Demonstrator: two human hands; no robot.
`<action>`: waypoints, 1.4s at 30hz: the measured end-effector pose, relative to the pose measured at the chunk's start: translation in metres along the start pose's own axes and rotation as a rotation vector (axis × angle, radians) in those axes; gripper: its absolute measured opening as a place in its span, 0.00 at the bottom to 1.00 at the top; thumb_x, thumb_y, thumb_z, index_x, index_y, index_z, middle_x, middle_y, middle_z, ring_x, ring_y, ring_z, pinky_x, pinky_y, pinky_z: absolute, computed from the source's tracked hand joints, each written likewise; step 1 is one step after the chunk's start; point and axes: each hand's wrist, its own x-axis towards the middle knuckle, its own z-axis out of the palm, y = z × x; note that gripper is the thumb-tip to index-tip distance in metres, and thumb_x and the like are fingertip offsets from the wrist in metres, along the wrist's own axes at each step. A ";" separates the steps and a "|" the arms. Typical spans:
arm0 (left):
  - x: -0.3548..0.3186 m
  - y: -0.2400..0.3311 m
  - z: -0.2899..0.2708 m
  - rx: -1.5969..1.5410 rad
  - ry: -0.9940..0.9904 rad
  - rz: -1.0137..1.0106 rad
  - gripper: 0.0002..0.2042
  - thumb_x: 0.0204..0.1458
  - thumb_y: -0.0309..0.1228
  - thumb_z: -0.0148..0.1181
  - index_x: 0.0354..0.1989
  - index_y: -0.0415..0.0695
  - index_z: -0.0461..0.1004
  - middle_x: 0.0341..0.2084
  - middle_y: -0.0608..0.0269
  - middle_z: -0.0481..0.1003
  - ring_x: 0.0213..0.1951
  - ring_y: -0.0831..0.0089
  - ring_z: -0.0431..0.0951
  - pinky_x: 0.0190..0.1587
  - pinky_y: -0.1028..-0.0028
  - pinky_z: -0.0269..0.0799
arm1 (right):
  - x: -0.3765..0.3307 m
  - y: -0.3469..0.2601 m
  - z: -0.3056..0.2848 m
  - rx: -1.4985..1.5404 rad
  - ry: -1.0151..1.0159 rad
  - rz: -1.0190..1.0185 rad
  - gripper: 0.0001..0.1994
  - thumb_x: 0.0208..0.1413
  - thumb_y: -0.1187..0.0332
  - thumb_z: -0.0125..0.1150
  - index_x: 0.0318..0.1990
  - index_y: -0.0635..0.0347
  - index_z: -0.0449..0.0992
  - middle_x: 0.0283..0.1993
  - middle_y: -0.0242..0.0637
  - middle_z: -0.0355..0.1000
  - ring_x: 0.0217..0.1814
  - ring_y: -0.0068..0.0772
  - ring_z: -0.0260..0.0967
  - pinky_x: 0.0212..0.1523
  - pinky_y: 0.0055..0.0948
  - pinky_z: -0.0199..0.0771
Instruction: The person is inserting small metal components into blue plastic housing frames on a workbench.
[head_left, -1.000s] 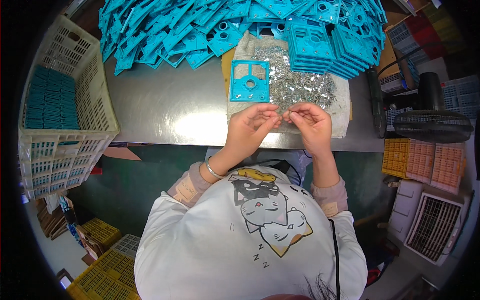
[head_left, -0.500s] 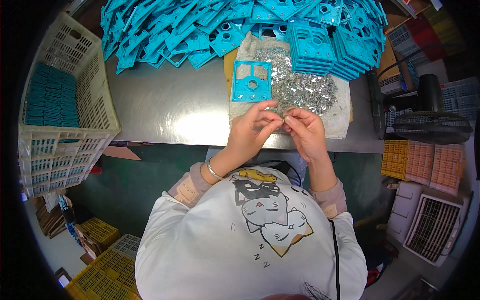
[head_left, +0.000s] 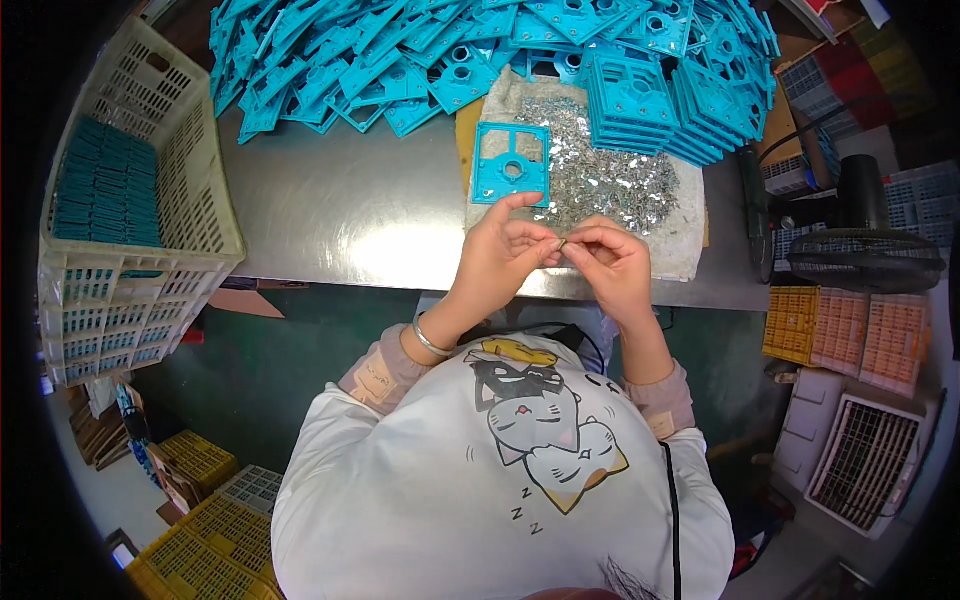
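My left hand [head_left: 505, 250] and my right hand [head_left: 612, 262] meet over the front edge of the cloth, thumbs and forefingers pinched together at one spot. Something tiny shows between the fingertips, too small to name. Just beyond my left hand a single teal plastic frame [head_left: 484, 165] with a round hole lies flat on the cloth [head_left: 686, 232]. Past my right hand, a heap of small shiny metal pieces [head_left: 640, 190] spreads over the same cloth. Behind the heap stand stacks of the same teal frames [head_left: 630, 100].
A large pile of teal frames [head_left: 390, 75] covers the far side of the metal table [head_left: 290, 190]. At the left stands a white plastic crate [head_left: 215, 200] with teal parts inside. A black fan [head_left: 865, 250] and yellow and orange crates [head_left: 790, 320] are at the right.
My fingertips have come closer together, still pinching at the same place. The whole view has shifted slightly; the frames and metal pieces lie as before.
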 end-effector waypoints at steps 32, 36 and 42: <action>0.029 0.037 -0.021 1.096 -0.005 0.724 0.40 0.37 0.27 0.77 0.62 0.39 0.63 0.50 0.53 0.75 0.57 0.52 0.73 0.70 0.46 0.56 | 0.029 -0.007 -0.006 -1.220 -0.040 -0.812 0.10 0.45 0.76 0.68 0.37 0.62 0.80 0.35 0.34 0.71 0.38 0.36 0.70 0.46 0.40 0.60; 0.039 0.036 -0.022 1.075 0.018 0.736 0.40 0.37 0.28 0.78 0.61 0.38 0.63 0.50 0.51 0.75 0.55 0.52 0.74 0.69 0.46 0.57 | 0.021 -0.010 -0.022 -1.068 0.140 -0.723 0.11 0.46 0.78 0.68 0.40 0.63 0.81 0.33 0.34 0.71 0.37 0.36 0.70 0.46 0.39 0.61; 0.106 0.041 0.003 0.957 0.015 0.872 0.39 0.38 0.31 0.78 0.60 0.36 0.64 0.48 0.47 0.76 0.54 0.49 0.74 0.67 0.50 0.61 | 0.009 -0.029 -0.028 -0.902 0.239 -0.800 0.05 0.41 0.76 0.67 0.27 0.61 0.77 0.26 0.36 0.67 0.31 0.40 0.66 0.44 0.39 0.62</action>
